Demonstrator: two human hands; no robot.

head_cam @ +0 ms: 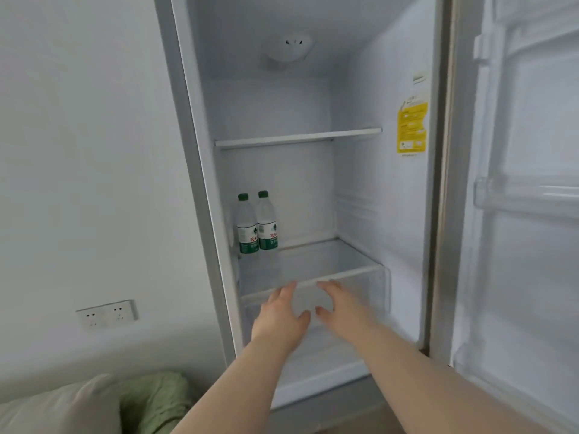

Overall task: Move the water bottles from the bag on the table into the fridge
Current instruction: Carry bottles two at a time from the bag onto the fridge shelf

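Two bottles (257,228) in the fridge (282,98); both your hands empty at the shelf front.
The bottles stand upright, touching, at the left rear corner of the lower shelf (329,255). They are tucked back and to the side, probably to leave the rest of the shelf free for more. Your left hand (280,311) and right hand (340,308) hover at the shelf's front edge, fingers spread and relaxed, gripping nothing. The door (517,214) stands wide open on your right. The bag and table are not in view, so the count of bottles left is unknown.
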